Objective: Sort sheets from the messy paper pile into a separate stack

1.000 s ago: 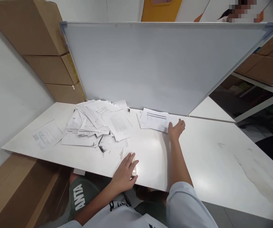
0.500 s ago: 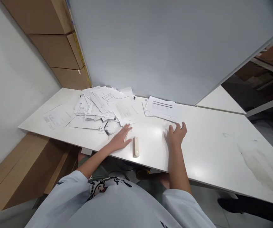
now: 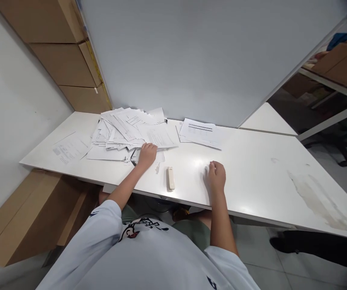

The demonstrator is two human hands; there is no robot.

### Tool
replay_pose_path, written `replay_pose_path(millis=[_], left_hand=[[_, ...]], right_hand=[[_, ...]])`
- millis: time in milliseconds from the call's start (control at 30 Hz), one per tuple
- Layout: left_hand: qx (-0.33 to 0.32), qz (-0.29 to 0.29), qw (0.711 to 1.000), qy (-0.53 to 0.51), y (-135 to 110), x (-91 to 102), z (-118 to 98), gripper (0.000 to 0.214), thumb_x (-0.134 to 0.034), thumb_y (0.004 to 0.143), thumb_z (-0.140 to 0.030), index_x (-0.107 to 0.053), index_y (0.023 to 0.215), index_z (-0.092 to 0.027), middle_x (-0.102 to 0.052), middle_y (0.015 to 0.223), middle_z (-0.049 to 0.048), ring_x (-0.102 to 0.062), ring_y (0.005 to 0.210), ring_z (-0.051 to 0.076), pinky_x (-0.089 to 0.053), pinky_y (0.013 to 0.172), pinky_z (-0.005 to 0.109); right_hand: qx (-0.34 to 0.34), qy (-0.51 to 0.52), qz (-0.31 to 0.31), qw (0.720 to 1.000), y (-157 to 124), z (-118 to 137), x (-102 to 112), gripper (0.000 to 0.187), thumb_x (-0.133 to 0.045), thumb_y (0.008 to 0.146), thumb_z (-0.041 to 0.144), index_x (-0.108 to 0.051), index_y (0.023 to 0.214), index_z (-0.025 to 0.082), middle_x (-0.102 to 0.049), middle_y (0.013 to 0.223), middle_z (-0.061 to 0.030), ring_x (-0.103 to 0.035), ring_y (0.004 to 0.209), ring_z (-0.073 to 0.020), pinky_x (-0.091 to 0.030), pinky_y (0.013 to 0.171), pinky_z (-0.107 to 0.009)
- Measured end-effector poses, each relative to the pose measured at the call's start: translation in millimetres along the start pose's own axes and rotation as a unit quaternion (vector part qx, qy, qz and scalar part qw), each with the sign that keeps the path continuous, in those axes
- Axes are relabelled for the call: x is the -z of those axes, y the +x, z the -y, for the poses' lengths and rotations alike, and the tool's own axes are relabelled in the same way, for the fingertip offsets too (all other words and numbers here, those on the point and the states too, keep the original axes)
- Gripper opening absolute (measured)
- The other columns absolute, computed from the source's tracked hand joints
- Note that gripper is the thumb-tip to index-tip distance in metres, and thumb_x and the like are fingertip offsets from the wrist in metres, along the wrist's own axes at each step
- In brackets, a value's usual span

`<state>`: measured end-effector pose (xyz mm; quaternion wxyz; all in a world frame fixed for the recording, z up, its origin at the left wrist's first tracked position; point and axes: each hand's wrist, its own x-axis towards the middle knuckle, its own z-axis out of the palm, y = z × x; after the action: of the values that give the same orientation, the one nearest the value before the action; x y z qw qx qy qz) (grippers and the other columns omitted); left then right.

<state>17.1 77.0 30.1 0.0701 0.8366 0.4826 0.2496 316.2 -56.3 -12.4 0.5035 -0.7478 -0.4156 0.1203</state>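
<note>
At the front edge of the loose paper pile (image 3: 117,127), my left hand (image 3: 148,155) is closed on the near edge of a printed sheet of paper (image 3: 160,136). The sheet's near side is slightly raised. My right hand (image 3: 217,175) rests over the white table with its fingers curled in and nothing visible in them. Between the hands lies a cream-coloured stapler (image 3: 170,179), touched by neither. Beyond my right hand, a smaller stack of printed sheets (image 3: 200,133) lies against the upright panel.
A grey-white panel (image 3: 173,60) rises along the back of the table (image 3: 252,173). Cardboard boxes (image 3: 67,64) are stacked at the back left, with another large box (image 3: 19,209) below the table's left side. A single printed sheet (image 3: 69,148) lies far left.
My left hand has moved from beside the stapler up to the pile and closed on a sheet's edge. My right hand's fingers have curled in, farther from the small stack.
</note>
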Motion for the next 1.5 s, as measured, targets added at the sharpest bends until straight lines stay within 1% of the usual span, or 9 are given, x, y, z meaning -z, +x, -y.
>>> replay_pose_path(millis=[133,267,367,633,767,900,1033,1300,1500], left_hand=[[-0.039,0.007,0.999,-0.033,-4,8.0,-14,0.034,-0.032,0.098,-0.02,-0.064,0.109,-0.019,-0.067,0.116,0.0147,-0.054,0.123,0.028,-0.04,0.104,0.048],[-0.131,0.07,0.983,-0.104,-5,17.1,-38,0.033,-0.033,0.1,-0.029,-0.064,0.11,-0.021,-0.066,0.124,0.0124,-0.053,0.128,0.026,-0.041,0.107,0.049],[-0.213,0.112,0.957,-0.159,-4,22.7,-57,0.034,-0.033,0.101,-0.033,-0.066,0.107,-0.023,-0.067,0.124,0.0101,-0.049,0.135,0.023,-0.04,0.109,0.049],[-0.241,0.053,0.951,-0.183,-14,38.0,-73,0.045,-0.052,0.092,-0.055,-0.06,0.124,-0.024,-0.054,0.142,0.0105,-0.033,0.145,0.028,-0.027,0.12,0.049],[-0.126,-0.002,0.956,-0.265,-17,30.3,-95,0.077,-0.055,0.089,-0.059,-0.024,0.151,-0.026,-0.025,0.161,0.0106,-0.017,0.15,0.03,-0.022,0.122,0.048],[-0.01,0.104,0.912,-0.396,-12,13.4,-122,0.092,-0.055,0.089,-0.06,0.0,0.154,-0.028,-0.011,0.164,0.0122,-0.023,0.149,0.03,-0.035,0.116,0.042],[-0.011,0.16,0.877,-0.453,-18,2.8,-137,0.079,-0.061,0.088,-0.053,-0.02,0.15,-0.027,-0.039,0.151,0.0135,-0.045,0.135,0.029,-0.044,0.107,0.041],[-0.021,0.005,0.855,-0.518,-52,-0.7,-153,0.025,-0.055,0.094,-0.034,-0.054,0.116,-0.022,-0.06,0.118,0.0078,-0.057,0.115,0.021,-0.044,0.102,0.035],[-0.062,-0.053,0.844,-0.53,-63,-1.0,-159,0.022,-0.054,0.094,-0.031,-0.055,0.113,-0.021,-0.063,0.097,0.0055,-0.061,0.097,0.019,-0.047,0.092,0.036]], right_hand=[[-0.09,0.15,0.141,0.974,-13,38,-19,0.047,-0.051,0.081,0.061,-0.066,0.096,0.019,-0.068,0.108,-0.0135,-0.062,0.099,-0.0276,-0.045,0.095,-0.047],[-0.163,0.346,0.288,0.878,-24,86,-45,0.054,-0.051,0.08,0.069,-0.066,0.102,0.021,-0.071,0.11,-0.0114,-0.067,0.099,-0.0263,-0.054,0.085,-0.042],[-0.196,0.46,0.255,0.828,-23,110,-57,0.042,-0.062,0.078,0.057,-0.067,0.097,0.02,-0.072,0.107,-0.0095,-0.066,0.104,-0.0257,-0.055,0.087,-0.04],[-0.107,0.421,0.015,0.901,-34,103,-10,0.044,-0.071,0.068,0.034,-0.067,0.108,0.016,-0.073,0.104,-0.0091,-0.064,0.107,-0.0269,-0.05,0.094,-0.044],[-0.021,0.288,-0.034,0.957,-45,76,48,0.037,-0.073,0.072,0.044,-0.072,0.098,0.017,-0.073,0.103,-0.0083,-0.062,0.109,-0.0294,-0.046,0.097,-0.045],[-0.001,0.211,-0.059,0.976,-52,44,83,0.035,-0.07,0.074,0.052,-0.072,0.088,0.02,-0.072,0.091,-0.0067,-0.063,0.101,-0.0291,-0.046,0.095,-0.044],[-0.034,0.251,-0.097,0.963,-64,14,79,0.042,-0.074,0.068,0.045,-0.069,0.101,0.02,-0.07,0.097,-0.0065,-0.063,0.099,-0.0267,-0.046,0.095,-0.045],[-0.037,0.328,-0.156,0.931,-78,6,68,0.041,-0.075,0.063,0.03,-0.065,0.101,0.018,-0.067,0.091,-0.0029,-0.062,0.096,-0.0222,-0.044,0.097,-0.043],[-0.026,0.318,-0.18,0.931,-71,3,76,0.033,-0.078,0.059,0.028,-0.063,0.087,0.02,-0.063,0.084,0.0003,-0.058,0.083,-0.0175,-0.046,0.086,-0.037]])
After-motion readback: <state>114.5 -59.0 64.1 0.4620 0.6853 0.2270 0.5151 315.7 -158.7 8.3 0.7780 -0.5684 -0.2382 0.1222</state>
